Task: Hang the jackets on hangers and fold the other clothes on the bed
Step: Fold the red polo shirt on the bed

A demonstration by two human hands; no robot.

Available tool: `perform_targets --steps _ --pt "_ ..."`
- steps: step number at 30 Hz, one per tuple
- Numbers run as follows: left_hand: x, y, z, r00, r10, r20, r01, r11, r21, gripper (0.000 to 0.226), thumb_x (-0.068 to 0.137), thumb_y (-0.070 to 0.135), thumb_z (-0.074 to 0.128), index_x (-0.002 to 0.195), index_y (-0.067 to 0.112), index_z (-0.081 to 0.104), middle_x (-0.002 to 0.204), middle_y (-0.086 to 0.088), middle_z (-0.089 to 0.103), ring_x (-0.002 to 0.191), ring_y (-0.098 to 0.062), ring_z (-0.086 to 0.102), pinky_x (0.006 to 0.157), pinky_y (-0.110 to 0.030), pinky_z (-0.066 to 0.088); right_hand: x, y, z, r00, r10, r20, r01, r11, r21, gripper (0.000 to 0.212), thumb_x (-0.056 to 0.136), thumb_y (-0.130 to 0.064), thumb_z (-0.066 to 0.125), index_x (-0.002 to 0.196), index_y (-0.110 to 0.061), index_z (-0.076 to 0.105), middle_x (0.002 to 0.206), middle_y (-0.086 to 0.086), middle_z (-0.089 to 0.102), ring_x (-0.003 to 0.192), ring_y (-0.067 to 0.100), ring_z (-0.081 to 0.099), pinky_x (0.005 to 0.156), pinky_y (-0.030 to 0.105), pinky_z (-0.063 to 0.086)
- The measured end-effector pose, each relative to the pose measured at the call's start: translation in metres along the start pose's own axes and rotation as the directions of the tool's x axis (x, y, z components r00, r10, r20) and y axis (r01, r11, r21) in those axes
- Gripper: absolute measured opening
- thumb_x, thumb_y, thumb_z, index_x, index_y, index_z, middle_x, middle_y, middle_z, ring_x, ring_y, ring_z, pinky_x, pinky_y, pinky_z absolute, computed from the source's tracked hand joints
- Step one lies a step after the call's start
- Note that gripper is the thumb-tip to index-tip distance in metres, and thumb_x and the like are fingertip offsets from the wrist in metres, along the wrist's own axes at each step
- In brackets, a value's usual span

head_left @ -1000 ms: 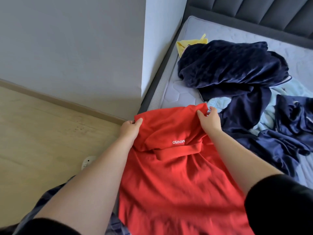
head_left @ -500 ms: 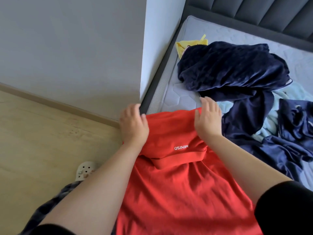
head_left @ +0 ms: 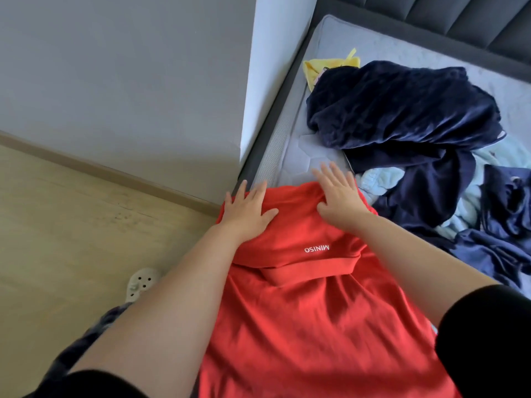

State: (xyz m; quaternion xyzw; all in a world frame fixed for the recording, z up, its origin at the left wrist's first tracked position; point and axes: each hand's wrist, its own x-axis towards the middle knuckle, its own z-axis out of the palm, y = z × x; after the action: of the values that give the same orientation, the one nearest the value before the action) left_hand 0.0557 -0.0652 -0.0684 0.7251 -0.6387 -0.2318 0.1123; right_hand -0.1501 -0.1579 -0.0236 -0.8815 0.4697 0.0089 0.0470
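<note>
Both hands have released the fold they pinched a second ago. The left hand (head_left: 248, 209) and right hand (head_left: 339, 193) now press flat, fingers straight and spread wide, on the one red shirt (head_left: 316, 326), which lies under them on the bed (head_left: 301, 156). Beyond the right fingertips lie one yellow garment (head_left: 324, 66), one pale blue garment (head_left: 376, 179) and a navy heap (head_left: 402, 110) too tangled to count.

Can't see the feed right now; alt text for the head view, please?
The left hand and right hand press flat on a red shirt at the mattress edge, its top folded over. Beyond lie dark blue clothes, a light blue garment and a yellow cloth.
</note>
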Motion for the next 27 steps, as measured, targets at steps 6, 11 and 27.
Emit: perform_targets --steps 6,11,27 --pt "0.015 -0.001 -0.04 0.989 0.023 0.146 -0.027 0.999 0.021 0.07 0.076 0.047 0.072 0.133 0.016 0.046 0.134 -0.008 0.053 0.125 -0.028 0.046 0.107 -0.046 0.033 0.03 -0.013 -0.025 0.918 -0.01 0.396 0.078 0.985 -0.156 0.075 0.073 -0.023 0.072 0.14 -0.02 0.037 0.138 0.003 0.048 0.13 0.026 0.041 0.113 0.049 0.018" --pt "0.004 0.011 -0.053 0.995 -0.044 -0.087 0.05 0.997 0.065 0.034 0.069 0.032 0.08 0.073 0.019 0.048 0.104 -0.01 0.063 0.1 -0.034 0.06 0.07 -0.032 0.038 0.031 -0.02 -0.056 0.955 0.007 0.297 0.124 0.899 -0.419 0.026 0.074 -0.028 0.073 0.095 -0.017 0.063 0.104 0.007 0.066 0.099 0.03 0.061 0.077 0.031 0.042" --pt "-0.107 0.059 -0.051 0.873 0.386 -0.298 -0.224 0.86 0.458 0.023 0.069 0.016 0.07 0.086 0.014 0.056 0.081 -0.006 0.064 0.081 -0.031 0.061 0.062 -0.035 0.037 -0.109 -0.014 -0.07 0.872 -0.313 -0.377 0.232 0.941 -0.246 0.021 0.061 0.005 0.072 0.071 -0.004 0.055 0.067 0.014 0.053 0.062 0.034 0.054 0.056 0.04 0.04"
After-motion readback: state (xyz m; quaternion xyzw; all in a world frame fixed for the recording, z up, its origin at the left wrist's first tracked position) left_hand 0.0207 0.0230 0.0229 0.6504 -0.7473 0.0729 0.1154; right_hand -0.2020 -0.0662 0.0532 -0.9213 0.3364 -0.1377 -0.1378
